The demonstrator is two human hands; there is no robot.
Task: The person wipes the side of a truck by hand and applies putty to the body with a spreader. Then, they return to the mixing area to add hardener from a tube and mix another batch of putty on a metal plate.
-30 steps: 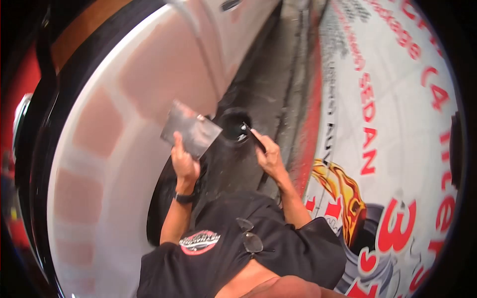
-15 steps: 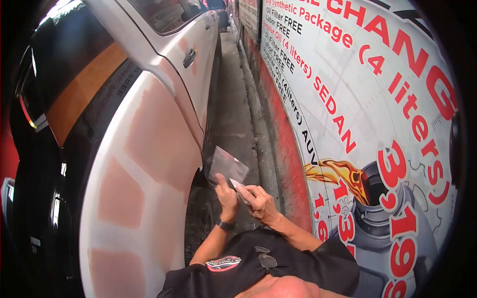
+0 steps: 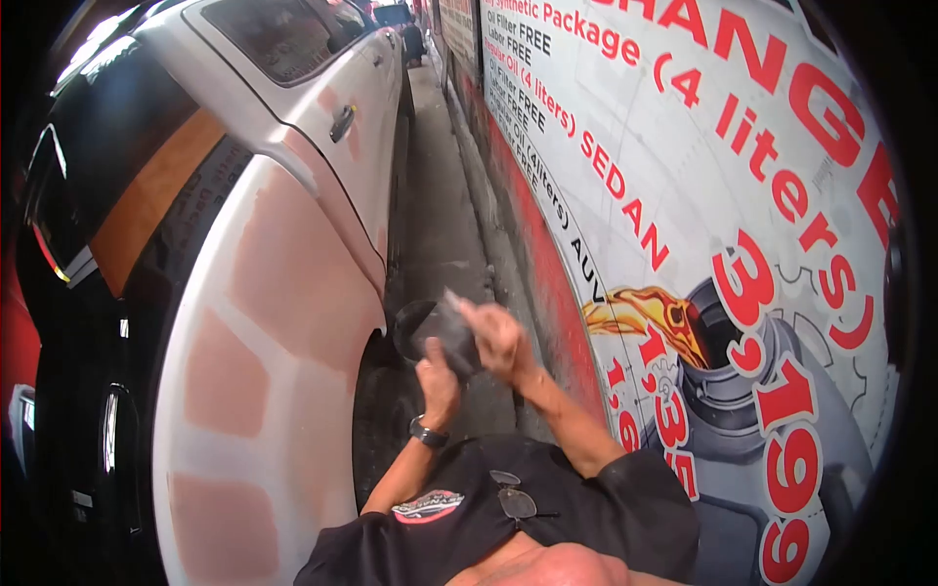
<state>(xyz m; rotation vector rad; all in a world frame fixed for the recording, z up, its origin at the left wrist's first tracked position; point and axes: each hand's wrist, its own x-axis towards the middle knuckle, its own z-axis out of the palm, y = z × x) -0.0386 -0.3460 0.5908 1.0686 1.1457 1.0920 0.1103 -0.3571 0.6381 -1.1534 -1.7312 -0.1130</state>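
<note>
My left hand (image 3: 439, 379), with a watch on its wrist, grips a thin, flat, square grey plate (image 3: 451, 337) from below, its thumb along the near edge. Over the plate's right side is my right hand (image 3: 500, 337), closed and smeared by motion. A small pale flat piece (image 3: 451, 296) juts from its fingers toward the plate's far edge; its exact kind is blurred. Both hands are in front of my body, between the vehicle and the wall.
On the left stands a white vehicle (image 3: 293, 342) with pinkish-brown patches on its rear panel and door. A sign wall (image 3: 625, 127) with a red lower edge runs along the right. The narrow concrete passage (image 3: 435, 176) leads to a person (image 3: 412, 41) far off.
My right hand has moved up and across the plate with the pale piece. The plate has tilted and looks darker. My view has shifted slightly to the right.
</note>
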